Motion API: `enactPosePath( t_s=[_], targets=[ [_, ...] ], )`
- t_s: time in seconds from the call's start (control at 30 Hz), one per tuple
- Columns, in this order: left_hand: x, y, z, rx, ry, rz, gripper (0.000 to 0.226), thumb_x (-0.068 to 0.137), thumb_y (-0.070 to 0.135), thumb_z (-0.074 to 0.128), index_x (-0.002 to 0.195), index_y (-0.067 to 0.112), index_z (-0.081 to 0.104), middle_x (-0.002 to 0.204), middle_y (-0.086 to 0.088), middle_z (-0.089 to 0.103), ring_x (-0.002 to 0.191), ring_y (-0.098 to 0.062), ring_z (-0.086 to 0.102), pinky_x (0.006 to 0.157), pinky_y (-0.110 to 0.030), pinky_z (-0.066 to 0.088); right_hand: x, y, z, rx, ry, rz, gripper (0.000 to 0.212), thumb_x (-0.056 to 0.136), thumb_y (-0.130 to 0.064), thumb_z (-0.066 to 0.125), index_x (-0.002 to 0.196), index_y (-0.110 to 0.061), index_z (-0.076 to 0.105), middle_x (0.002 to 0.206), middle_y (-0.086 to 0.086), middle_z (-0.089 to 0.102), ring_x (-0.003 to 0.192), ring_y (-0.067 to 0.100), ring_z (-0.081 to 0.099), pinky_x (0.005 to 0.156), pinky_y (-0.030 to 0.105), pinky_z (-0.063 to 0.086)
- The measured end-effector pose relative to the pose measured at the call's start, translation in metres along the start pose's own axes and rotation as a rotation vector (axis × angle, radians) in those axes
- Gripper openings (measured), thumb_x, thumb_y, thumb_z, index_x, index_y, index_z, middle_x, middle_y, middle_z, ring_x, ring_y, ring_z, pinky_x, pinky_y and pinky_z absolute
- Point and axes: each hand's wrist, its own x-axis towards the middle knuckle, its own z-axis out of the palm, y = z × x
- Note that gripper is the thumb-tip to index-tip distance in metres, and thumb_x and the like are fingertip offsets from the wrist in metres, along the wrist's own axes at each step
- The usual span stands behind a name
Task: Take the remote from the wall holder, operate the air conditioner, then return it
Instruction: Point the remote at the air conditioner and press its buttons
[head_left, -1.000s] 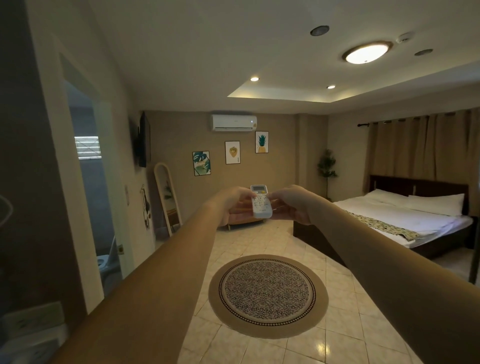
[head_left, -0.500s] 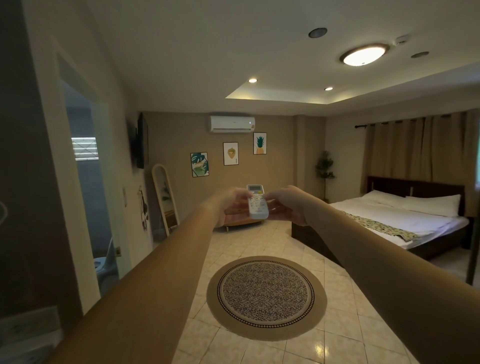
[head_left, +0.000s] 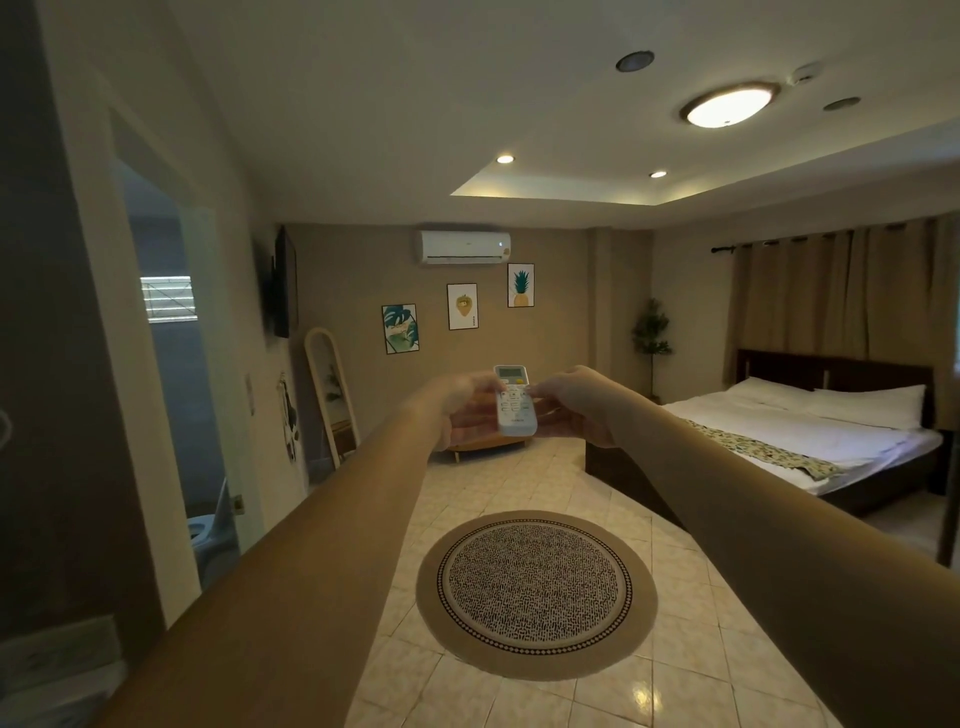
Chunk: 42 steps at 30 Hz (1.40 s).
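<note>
The left hand (head_left: 460, 408) is closed around the white remote (head_left: 514, 399), which is held upright at arm's length below the wall-mounted air conditioner (head_left: 465, 247), while the right hand (head_left: 571, 402) is pressed against its right edge, fingers on the buttons. Open tiled floor (head_left: 519, 483) is seen beneath, bounded by the round rug (head_left: 536, 593), the bed (head_left: 810, 441) at right and the doorway (head_left: 171, 374) at left.

A round patterned rug (head_left: 535, 592) lies on the tiled floor below the hands; a white-sheeted bed (head_left: 810, 436) stands to their right.

Glossy tiled floor (head_left: 587, 696) – it reflects the lamps; woven, rough-looking rug (head_left: 535, 592); smooth white plastic remote (head_left: 517, 415); cloth curtains (head_left: 831, 296).
</note>
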Motion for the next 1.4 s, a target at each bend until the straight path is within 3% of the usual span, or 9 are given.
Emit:
enactPosePath(
  t_s=[0.17,0.43,0.53,0.7,0.83,1.13,1.3,1.4],
  targets=[
    [0.001,-0.001,0.002,-0.009,-0.008,0.015,0.014,0.094,0.022,0.075,0.097,0.010,0.069,0.084,-0.011,0.078,0.071,-0.019,0.076,0.043,-0.022,0.058,0.004,0.001,-0.002,0.005,0.018,0.002,0.028,0.100,-0.021,0.067,0.122,-0.003,0.065,0.110,0.017,0.079,0.103,0.030,0.078,0.094,0.043,0.062],
    [0.000,-0.004,0.003,-0.003,-0.003,0.041,0.014,0.092,0.023,0.077,0.098,0.011,0.072,0.068,-0.006,0.080,0.065,-0.016,0.077,0.049,-0.022,0.060,-0.004,0.003,-0.004,0.032,-0.011,0.010,0.028,0.101,-0.020,0.065,0.123,-0.002,0.064,0.105,0.016,0.079,0.092,0.027,0.080,0.068,0.034,0.065],
    [-0.001,-0.003,0.004,0.000,-0.002,0.039,0.015,0.092,0.023,0.077,0.100,0.011,0.072,0.073,-0.007,0.080,0.067,-0.017,0.077,0.050,-0.022,0.061,-0.004,0.002,-0.004,0.028,-0.007,0.007,0.027,0.102,-0.020,0.065,0.123,-0.003,0.065,0.103,0.016,0.080,0.091,0.027,0.080,0.070,0.034,0.065],
    [-0.004,0.000,0.007,0.016,-0.004,0.035,0.015,0.093,0.025,0.075,0.098,0.012,0.071,0.074,-0.006,0.078,0.064,-0.015,0.075,0.045,-0.021,0.058,-0.004,0.002,-0.006,0.015,0.009,0.002,0.030,0.101,-0.021,0.066,0.125,-0.004,0.064,0.110,0.016,0.078,0.100,0.029,0.078,0.086,0.039,0.065],
    [-0.005,0.001,0.008,0.015,-0.004,0.036,0.014,0.093,0.025,0.074,0.097,0.012,0.071,0.078,-0.006,0.078,0.064,-0.014,0.075,0.044,-0.020,0.056,-0.009,0.001,-0.007,0.038,-0.001,-0.008,0.029,0.101,-0.020,0.065,0.124,-0.002,0.064,0.108,0.017,0.079,0.097,0.028,0.079,0.068,0.033,0.066],
    [-0.004,0.002,0.010,0.044,-0.016,0.009,0.015,0.093,0.021,0.073,0.101,0.008,0.069,0.092,-0.012,0.080,0.076,-0.020,0.077,0.048,-0.024,0.060,-0.014,0.000,-0.008,-0.010,-0.003,-0.004,0.026,0.102,-0.018,0.064,0.123,-0.002,0.063,0.100,0.015,0.081,0.086,0.024,0.081,0.061,0.031,0.065],
    [-0.003,0.001,0.009,0.051,-0.022,0.016,0.016,0.094,0.023,0.073,0.102,0.010,0.070,0.092,-0.011,0.080,0.076,-0.019,0.078,0.052,-0.024,0.061,-0.008,0.002,-0.009,-0.012,0.013,-0.004,0.030,0.101,-0.019,0.066,0.126,-0.004,0.062,0.105,0.015,0.080,0.092,0.026,0.081,0.069,0.034,0.066],
    [-0.002,-0.001,0.008,0.042,-0.043,0.027,0.016,0.094,0.024,0.073,0.103,0.011,0.071,0.092,-0.010,0.081,0.073,-0.018,0.078,0.050,-0.022,0.060,-0.004,0.002,-0.010,-0.021,0.011,-0.008,0.031,0.100,-0.020,0.067,0.126,-0.004,0.062,0.106,0.015,0.080,0.094,0.027,0.081,0.081,0.040,0.066]
  ],
)
